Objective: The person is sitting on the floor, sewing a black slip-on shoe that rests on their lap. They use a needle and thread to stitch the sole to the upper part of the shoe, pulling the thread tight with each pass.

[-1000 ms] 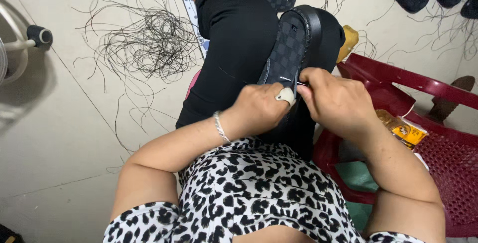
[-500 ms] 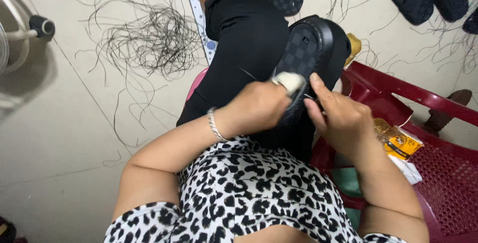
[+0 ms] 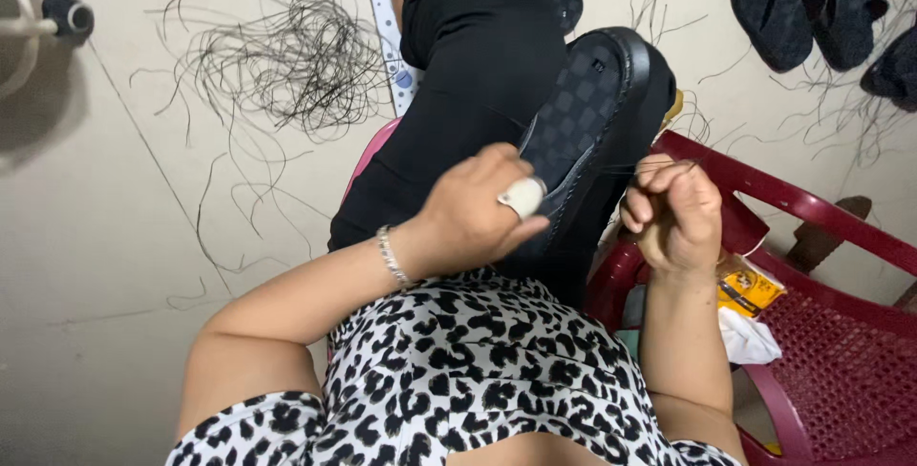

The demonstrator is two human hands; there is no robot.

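Note:
A black shoe (image 3: 592, 113) with a checked upper rests on my lap, toe pointing away. My left hand (image 3: 478, 213) grips its near edge; a pale wrap covers one finger and a beaded bracelet circles the wrist. My right hand (image 3: 673, 208) is closed to the right of the shoe, pinching a dark thread (image 3: 621, 170) that runs back to the shoe's side seam. A needle cannot be made out.
A maroon plastic basket (image 3: 831, 332) at my right holds a yellow packet (image 3: 745, 286) and white cloth. Loose black threads (image 3: 287, 65) lie tangled on the pale floor. More dark shoes (image 3: 802, 8) lie at top right. A thread spool (image 3: 67, 17) sits at far left.
My right hand has pulled away from the shoe to the right, drawing the thread out. My left hand stays on the shoe's edge, and the shoe has tilted slightly.

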